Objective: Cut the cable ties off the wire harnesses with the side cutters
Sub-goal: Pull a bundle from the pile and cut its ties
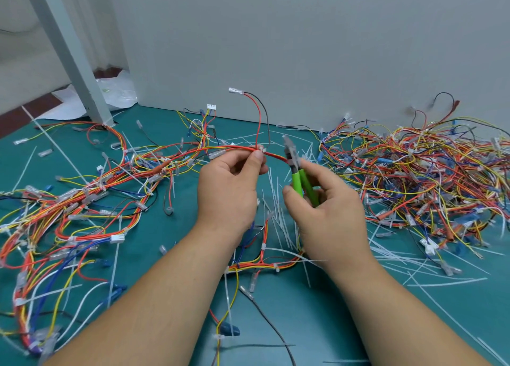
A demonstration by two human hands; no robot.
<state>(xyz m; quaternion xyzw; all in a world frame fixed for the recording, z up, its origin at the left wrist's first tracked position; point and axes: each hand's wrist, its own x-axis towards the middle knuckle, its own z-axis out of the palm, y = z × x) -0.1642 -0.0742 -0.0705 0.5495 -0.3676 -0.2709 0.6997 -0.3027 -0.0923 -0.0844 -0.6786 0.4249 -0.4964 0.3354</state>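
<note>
Covering the whole foreground is a teal-green work mat (317, 318), seen from a person's head looking down. A plain pale grey wall panel (303, 48) stands along the mat's far edge, and a slanted grey metal post (63, 48) comes down at the mat's far left corner. On the mat's right side lies a dense tangled heap of red, yellow, orange and blue wires (427, 172). Looser bundled wire harnesses in the same colours (69, 200) spread over the mat's left side. Two bare forearms reach in from the mat's near edge. Above the mat's middle, the left hand (229, 189) pinches a thin red and yellow wire harness (237, 148) between the thumb and curled fingers, holding it up off the mat. Just to its right, the right hand (328, 214) has its fingers curled round the bright green handles of a pair of side cutters (298, 172), with the metal head pointing up and away toward the held harness. The head is blurred, so it is unclear how far its blades are apart or whether they touch the wire. White cut plastic tie strips (281, 222) litter the mat's middle under the hands. A small white cable tie (261, 148) sits on the harness at the left thumb tip. From there a red and a black wire rise to a clear-sleeved terminal (234, 91).
</note>
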